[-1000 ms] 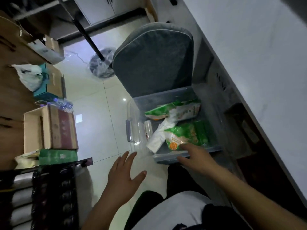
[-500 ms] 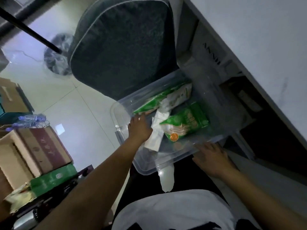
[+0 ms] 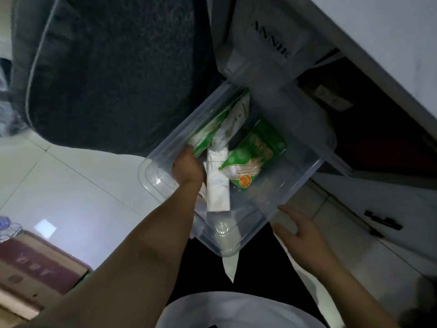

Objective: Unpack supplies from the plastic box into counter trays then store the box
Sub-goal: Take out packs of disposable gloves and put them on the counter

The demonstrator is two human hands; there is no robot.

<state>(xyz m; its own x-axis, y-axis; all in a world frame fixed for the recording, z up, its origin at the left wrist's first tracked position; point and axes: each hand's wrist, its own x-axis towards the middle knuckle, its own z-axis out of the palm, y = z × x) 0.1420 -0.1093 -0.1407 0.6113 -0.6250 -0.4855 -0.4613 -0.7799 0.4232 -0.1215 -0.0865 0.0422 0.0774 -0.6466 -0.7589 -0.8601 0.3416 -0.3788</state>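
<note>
A clear plastic box (image 3: 305, 178) is tilted in front of my lap, under the counter edge. Inside lie a green-and-white packet (image 3: 227, 119), a green packet with an orange circle (image 3: 257, 150) and a long white packet (image 3: 217, 185). My left hand (image 3: 188, 168) is inside the box, its fingers curled onto the near end of the green-and-white packet. My right hand (image 3: 305, 240) is spread open just outside the box's near right side, with its fingertips at the rim.
A dark grey chair cushion (image 3: 113, 74) stands right behind the box. The white counter (image 3: 378, 43) runs along the right, with a dark shelf opening and a cabinet door with a black handle (image 3: 383, 223) below it. A cardboard box (image 3: 35, 266) sits on the tiled floor at left.
My left hand went from hovering over the floor into the box and closed on the green-and-white packet. My right hand slid off the box's front edge to its right side.
</note>
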